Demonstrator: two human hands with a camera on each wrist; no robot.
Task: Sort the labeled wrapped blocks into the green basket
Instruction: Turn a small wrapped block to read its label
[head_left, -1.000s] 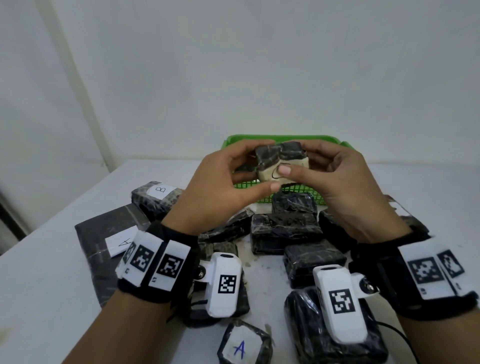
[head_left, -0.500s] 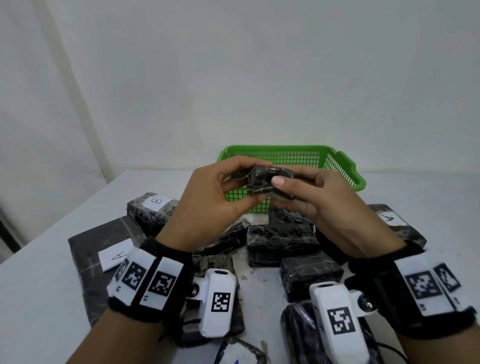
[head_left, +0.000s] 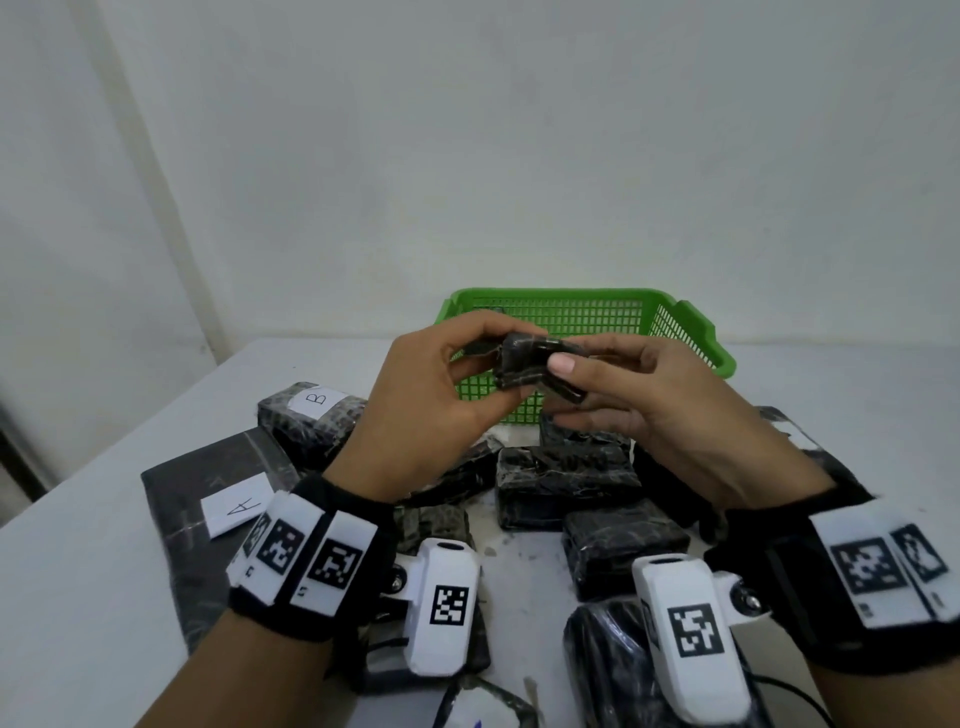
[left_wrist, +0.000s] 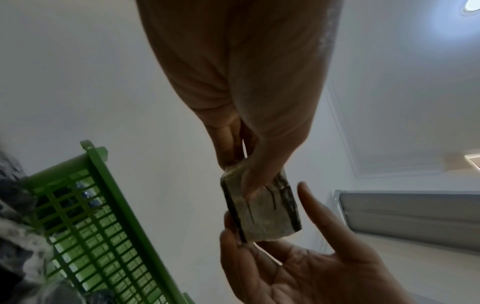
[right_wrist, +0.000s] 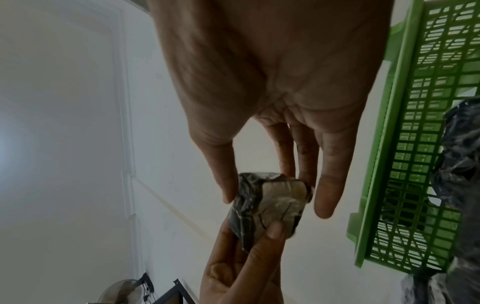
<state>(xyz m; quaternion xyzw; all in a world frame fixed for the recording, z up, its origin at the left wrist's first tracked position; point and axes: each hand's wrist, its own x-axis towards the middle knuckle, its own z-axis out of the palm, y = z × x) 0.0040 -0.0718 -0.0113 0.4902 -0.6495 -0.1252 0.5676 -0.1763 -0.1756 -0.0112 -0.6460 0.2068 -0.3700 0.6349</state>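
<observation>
— What's around me?
— A plain white plaster wall (head_left: 467, 156) straight ahead, with a smooth white tabletop (head_left: 78, 597) butting against it.
— And overhead?
— A white ceiling with moulded trim (left_wrist: 389, 133), a round glowing ceiling lamp (left_wrist: 471, 6) in the corner, and a grey metal shelf (left_wrist: 415, 216).

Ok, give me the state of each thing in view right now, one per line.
small wrapped block: held above the table, before the basket
left hand: pinches the block
right hand: pinches the block
green basket: upright on the table
B block: on the table, label up
A package: flat, label up
</observation>
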